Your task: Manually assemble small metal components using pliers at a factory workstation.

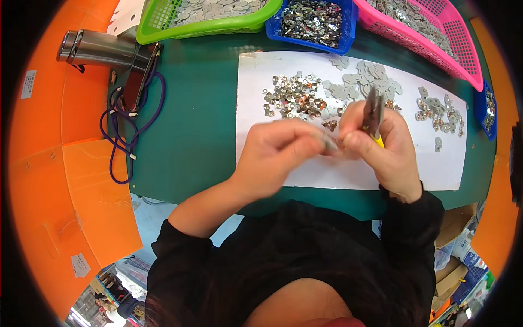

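Observation:
My left hand (275, 155) is closed in a pinch on a small grey flat piece (329, 143), held over the white sheet (338, 177). Close beside it, my right hand (387, 150) is wrapped round pliers (373, 114) with a yellow handle, jaws pointing away from me. The right thumb and forefinger also come together near the grey piece; motion blur hides whether they touch it. Beyond my hands lie a heap of small shiny metal clips (294, 95) and a heap of grey flat pieces (370, 79). Grey pieces with metal parts (438, 111) lie scattered to the right.
Along the far edge stand a green basket (212, 27), a blue basket (341, 48) and a pink basket (463, 61), all filled with small parts. A smaller blue basket (480, 117) sits far right. At left are a steel tumbler (106, 50) and a purple cord (158, 103).

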Tool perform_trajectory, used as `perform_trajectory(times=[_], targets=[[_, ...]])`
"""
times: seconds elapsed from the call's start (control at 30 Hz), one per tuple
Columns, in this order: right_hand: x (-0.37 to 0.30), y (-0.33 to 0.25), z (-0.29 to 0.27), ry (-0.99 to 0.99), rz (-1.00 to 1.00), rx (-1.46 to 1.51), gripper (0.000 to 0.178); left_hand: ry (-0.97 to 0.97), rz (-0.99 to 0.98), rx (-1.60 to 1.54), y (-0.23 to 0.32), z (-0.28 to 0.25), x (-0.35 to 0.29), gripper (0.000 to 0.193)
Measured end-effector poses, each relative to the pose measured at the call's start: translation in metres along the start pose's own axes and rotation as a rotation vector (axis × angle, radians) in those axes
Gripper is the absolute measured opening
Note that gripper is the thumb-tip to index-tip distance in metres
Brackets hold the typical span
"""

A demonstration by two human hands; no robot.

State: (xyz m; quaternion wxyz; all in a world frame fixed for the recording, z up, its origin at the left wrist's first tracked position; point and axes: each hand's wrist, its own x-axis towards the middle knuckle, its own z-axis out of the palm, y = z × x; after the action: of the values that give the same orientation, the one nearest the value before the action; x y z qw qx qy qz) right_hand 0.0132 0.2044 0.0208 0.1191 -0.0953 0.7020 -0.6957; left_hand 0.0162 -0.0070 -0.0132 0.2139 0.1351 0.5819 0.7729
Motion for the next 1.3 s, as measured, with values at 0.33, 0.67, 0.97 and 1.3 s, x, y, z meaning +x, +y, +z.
perform_trajectory(times=[0.33,0.67,0.97,1.3], targets=[[-0.007,-0.024,-0.021,-0.289,0.048,-0.304,0.020,-0.159,0.561,0.614,0.003,0.000,0.012,0.013],[-0.006,-0.022,-0.017,-0.273,0.020,-0.271,0.023,-0.129,0.677,0.667,0.002,-0.005,0.017,0.018],[-0.006,-0.036,-0.013,-0.280,-0.104,-0.420,0.019,-0.141,0.830,0.938,0.009,-0.010,0.010,0.012],[-0.006,-0.039,-0.009,-0.320,-0.171,-0.462,0.020,-0.105,0.918,1.029,0.009,-0.010,0.004,0.009]])
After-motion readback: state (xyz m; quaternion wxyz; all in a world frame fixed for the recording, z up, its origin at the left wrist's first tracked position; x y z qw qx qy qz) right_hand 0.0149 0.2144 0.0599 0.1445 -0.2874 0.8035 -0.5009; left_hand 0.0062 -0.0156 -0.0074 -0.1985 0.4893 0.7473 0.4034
